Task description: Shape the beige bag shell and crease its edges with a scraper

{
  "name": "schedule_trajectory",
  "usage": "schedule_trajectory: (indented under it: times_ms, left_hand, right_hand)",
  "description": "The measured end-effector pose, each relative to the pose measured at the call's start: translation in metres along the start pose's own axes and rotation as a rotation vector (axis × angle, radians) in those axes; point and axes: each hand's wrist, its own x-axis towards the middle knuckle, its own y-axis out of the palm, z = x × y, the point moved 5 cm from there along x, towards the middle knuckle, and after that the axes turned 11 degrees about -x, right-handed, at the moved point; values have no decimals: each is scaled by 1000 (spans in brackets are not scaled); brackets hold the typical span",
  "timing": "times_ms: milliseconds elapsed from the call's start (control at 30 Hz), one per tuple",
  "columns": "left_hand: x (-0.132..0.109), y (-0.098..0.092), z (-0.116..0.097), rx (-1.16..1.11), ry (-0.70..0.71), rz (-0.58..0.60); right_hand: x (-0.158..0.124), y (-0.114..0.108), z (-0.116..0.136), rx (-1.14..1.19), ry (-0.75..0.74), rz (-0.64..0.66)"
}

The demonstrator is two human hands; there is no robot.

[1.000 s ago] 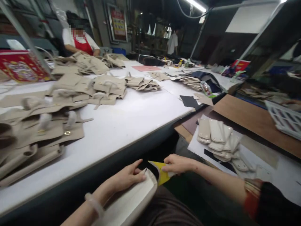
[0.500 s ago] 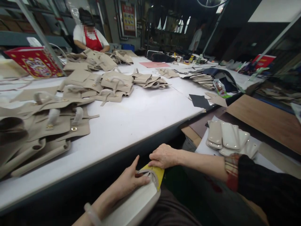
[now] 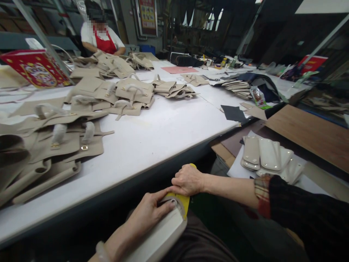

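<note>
An off-white, long leather-like piece (image 3: 160,236) with a rounded end lies over my lap. My left hand (image 3: 152,209) grips that end, thumb pressed on top near a curved edge and forefinger stretched towards the other hand. A flat yellow piece (image 3: 183,201) sits against the rounded end. My right hand (image 3: 188,181) is closed in a fist over the yellow piece, which shows above and below the fingers. The two hands touch at the fingertips. What lies under the right fingers is hidden.
A white table (image 3: 141,142) spans the front. Beige bags (image 3: 133,91) with wrapped handles are heaped on it. Off-white pieces with metal studs (image 3: 268,154) are stacked at right beside a brown board (image 3: 308,134). Across the table sits a person in a red apron (image 3: 105,43).
My left forefinger has come down from pointing up and now meets my right hand. More yellow shows above my right fist. The view has shifted slightly.
</note>
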Motion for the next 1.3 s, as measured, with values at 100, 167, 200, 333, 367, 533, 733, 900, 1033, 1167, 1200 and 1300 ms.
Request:
schedule_trajectory:
  times_ms: [100, 167, 200, 333, 367, 533, 733, 900, 1033, 1167, 1200, 1300]
  left_hand:
    - [-1, 1, 2, 40, -7, 6]
    - [-1, 1, 1, 62, -5, 8]
    - [-1, 2, 0, 72, -3, 8]
    - [0, 5, -3, 123, -15, 18]
    - [0, 7, -3, 137, -14, 28]
    - [-5, 10, -4, 193, 53, 51]
    - [-9, 7, -7, -127, 6, 112]
    - [-4, 5, -5, -268, -83, 162]
    - [-3, 5, 0, -241, -89, 172]
    - [-1, 6, 1, -150, -103, 120]
    - [-2, 5, 0, -125, -109, 109]
    - [-13, -14, 5, -73, -146, 44]
  right_hand:
    - [-2, 1, 4, -13, 11, 50]
    - [-3, 2, 5, -21, 29, 87]
    - [-4, 2, 6, -23, 38, 106]
    - [-8, 1, 8, -19, 50, 178]
    - [-9, 0, 9, -16, 50, 196]
    - [-19, -2, 26, 8, 107, 285]
    - [-35, -8, 53, 19, 278, 262]
    - [-49, -8, 58, 1, 303, 190]
    - [-68, -2, 57, 113, 348, 100]
    - [-79, 9, 51, 238, 488, 47]
    - [-78, 12, 50, 215, 483, 54]
    - [-73, 13, 44, 117, 422, 68]
